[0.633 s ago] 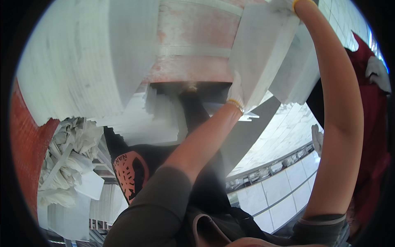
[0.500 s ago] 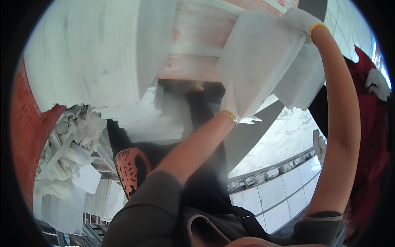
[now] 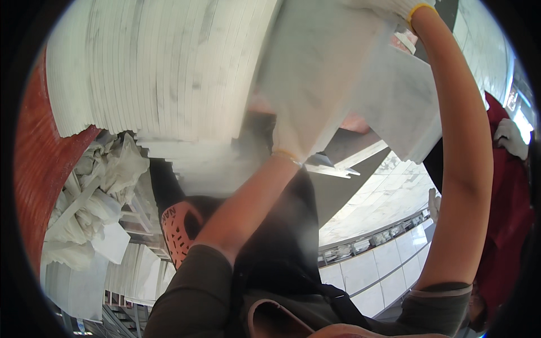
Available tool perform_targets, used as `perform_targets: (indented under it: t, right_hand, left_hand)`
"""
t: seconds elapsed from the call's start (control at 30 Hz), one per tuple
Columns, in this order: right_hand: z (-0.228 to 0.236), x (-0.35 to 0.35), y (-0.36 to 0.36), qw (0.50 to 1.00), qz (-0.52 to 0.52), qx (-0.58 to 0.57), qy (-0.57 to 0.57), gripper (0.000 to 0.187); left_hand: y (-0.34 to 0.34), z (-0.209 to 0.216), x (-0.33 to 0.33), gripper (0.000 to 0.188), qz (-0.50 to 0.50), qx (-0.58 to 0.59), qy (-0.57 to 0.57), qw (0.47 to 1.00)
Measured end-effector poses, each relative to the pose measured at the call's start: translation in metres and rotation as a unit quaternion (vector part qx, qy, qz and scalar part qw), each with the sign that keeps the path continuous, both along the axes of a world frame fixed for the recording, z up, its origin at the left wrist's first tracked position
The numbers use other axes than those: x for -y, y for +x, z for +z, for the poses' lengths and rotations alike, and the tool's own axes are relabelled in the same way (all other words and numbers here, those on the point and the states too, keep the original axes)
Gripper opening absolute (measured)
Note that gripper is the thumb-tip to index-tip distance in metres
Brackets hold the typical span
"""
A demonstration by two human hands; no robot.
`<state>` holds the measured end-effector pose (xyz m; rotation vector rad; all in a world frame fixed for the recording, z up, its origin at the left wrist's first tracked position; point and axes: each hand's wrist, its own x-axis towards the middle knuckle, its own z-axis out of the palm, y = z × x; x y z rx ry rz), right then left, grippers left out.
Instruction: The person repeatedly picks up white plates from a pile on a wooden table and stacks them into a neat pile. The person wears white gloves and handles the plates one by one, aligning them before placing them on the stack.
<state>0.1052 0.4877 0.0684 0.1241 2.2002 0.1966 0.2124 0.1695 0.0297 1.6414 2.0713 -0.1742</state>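
Note:
A white stone slab (image 3: 324, 67) with faint grey veins is in both my hands, blurred by motion and tilted. My left hand (image 3: 290, 135), in a white glove, is closed on its lower left edge. My right hand (image 3: 397, 7), gloved with a yellow cuff, grips the upper right corner and is partly cut off by the top of the view. Just left of the held slab stands a row of similar slabs (image 3: 152, 67) on edge, packed face to face. Another pale slab (image 3: 403, 101) is behind it to the right.
A red surface (image 3: 34, 158) curves along the left. Crumpled white sheeting (image 3: 107, 174) lies below the row, with more stacked slabs (image 3: 135, 270) underneath. At right are a person in maroon (image 3: 504, 225), that person's gloved hand (image 3: 511, 138) and laid-out veined tiles (image 3: 366, 197).
The slab has moved left with both my hands, closer to the standing row. My right hand is now higher in the view. More of the slab behind shows.

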Motion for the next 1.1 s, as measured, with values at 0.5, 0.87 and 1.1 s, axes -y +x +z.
perform_targets:
  t: [0.5,0.87,1.1]
  right_hand:
    - [0.048,0.03,-0.002,0.725,-0.609,-0.217,-0.235,0.043]
    - [0.085,0.061,0.121,0.538,-0.716,-0.316,-0.314,0.058]
    - [0.081,0.059,0.245,0.85,-0.384,-0.361,0.022,0.048]
  left_hand:
    - [0.007,0.012,0.046,0.041,0.668,0.615,0.094,0.409]
    - [-0.115,0.141,0.092,0.04,0.476,0.575,0.239,0.621]
    - [-0.231,0.057,0.054,0.065,0.134,-0.092,0.242,0.957]
